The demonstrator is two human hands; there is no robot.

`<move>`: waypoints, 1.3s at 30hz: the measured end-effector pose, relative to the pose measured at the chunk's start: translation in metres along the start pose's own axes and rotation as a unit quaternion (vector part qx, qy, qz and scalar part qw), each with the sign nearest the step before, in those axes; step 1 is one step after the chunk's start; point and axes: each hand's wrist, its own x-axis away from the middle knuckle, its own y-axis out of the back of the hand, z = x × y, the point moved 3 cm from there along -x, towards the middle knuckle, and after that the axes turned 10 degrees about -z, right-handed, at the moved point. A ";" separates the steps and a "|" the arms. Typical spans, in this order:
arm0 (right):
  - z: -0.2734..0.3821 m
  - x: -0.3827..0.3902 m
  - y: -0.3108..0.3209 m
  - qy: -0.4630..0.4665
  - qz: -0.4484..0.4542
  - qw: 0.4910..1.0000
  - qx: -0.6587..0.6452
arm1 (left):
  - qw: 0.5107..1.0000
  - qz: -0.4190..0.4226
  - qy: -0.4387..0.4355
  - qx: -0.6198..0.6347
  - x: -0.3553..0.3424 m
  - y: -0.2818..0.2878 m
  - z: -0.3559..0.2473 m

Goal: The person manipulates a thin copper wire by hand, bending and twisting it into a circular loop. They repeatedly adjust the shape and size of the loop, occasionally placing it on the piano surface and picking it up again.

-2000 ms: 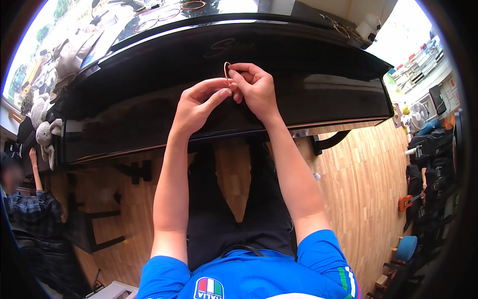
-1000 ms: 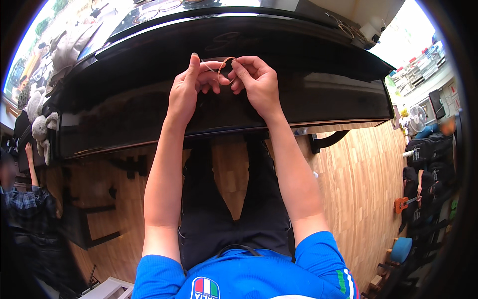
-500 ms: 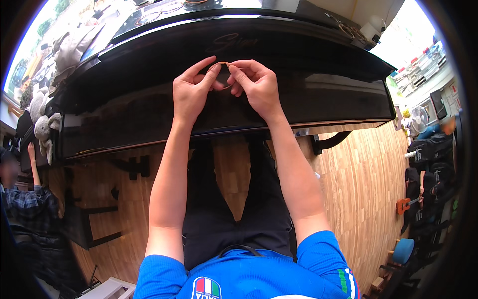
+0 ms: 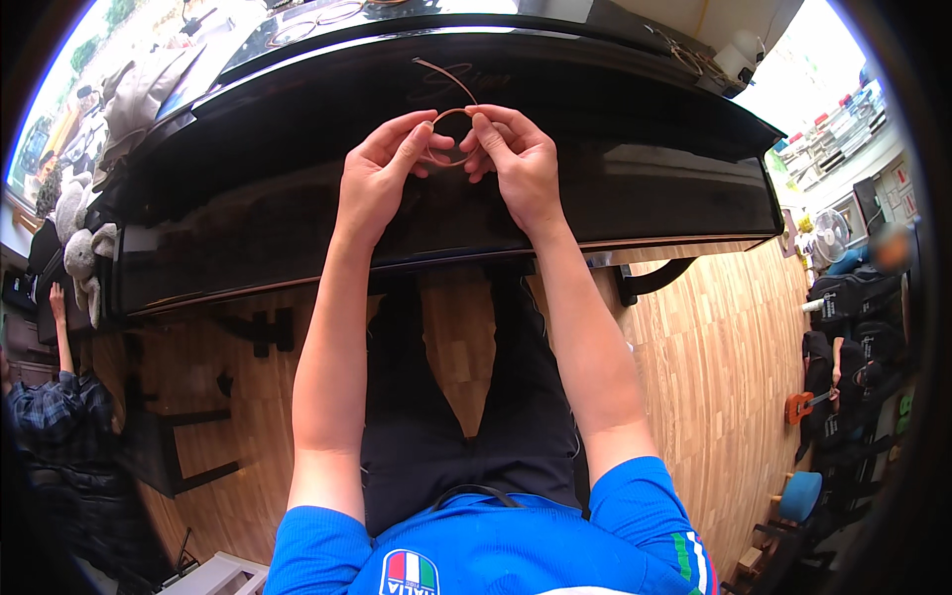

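Between my hands is a small loop of thin copper-coloured wire (image 4: 453, 110), held upright over the closed front of a glossy black piano (image 4: 635, 203). My left hand (image 4: 379, 171) pinches the loop's left side with thumb and forefinger. On the opposite side, my right hand (image 4: 518, 164) pinches it the same way, the other fingers curled behind. A loose end of the wire arcs up and to the left from the right hand's fingertips. Part of the loop is hidden behind my fingers.
More thin coils (image 4: 339, 13) lie on the piano top. A grey plush toy (image 4: 84, 253) hangs at the left end, near a person in a plaid sleeve (image 4: 61, 397). To the right are a small orange guitar (image 4: 799, 408), a blue stool (image 4: 801, 496) and a white fan (image 4: 831, 234).
A long end of the wire now springs out above the loop; earlier it was not visible. My right-hand grip has shifted slightly, and both hands still pinch the loop.
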 end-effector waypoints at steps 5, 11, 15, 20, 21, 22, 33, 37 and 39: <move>-0.001 -0.002 0.003 -0.019 -0.028 0.999 -0.035 | 0.999 -0.021 -0.005 0.029 0.000 -0.002 -0.003; 0.001 -0.001 0.001 -0.027 -0.014 0.998 -0.048 | 1.000 -0.007 0.004 0.030 -0.001 0.002 -0.001; -0.002 -0.002 0.002 -0.024 0.027 0.998 -0.042 | 0.999 0.034 0.009 0.041 -0.001 0.005 0.001; -0.002 -0.001 0.004 -0.024 0.047 0.998 -0.037 | 0.996 0.075 0.015 0.055 0.002 0.002 -0.004; -0.002 -0.001 0.004 -0.028 0.050 0.998 -0.037 | 0.995 0.082 0.015 0.055 0.001 0.002 -0.002; -0.001 -0.001 0.003 -0.030 0.053 0.997 -0.037 | 0.994 0.088 0.013 0.056 0.001 0.003 -0.001; -0.001 -0.001 0.004 -0.044 0.052 0.997 -0.046 | 0.994 0.106 -0.004 0.029 0.001 0.002 0.001; -0.004 -0.003 0.005 -0.045 0.049 0.996 -0.050 | 0.994 0.102 -0.002 0.026 0.000 0.003 0.001; -0.003 -0.003 0.004 -0.044 0.049 0.996 -0.052 | 0.994 0.104 0.002 0.031 0.000 0.003 0.001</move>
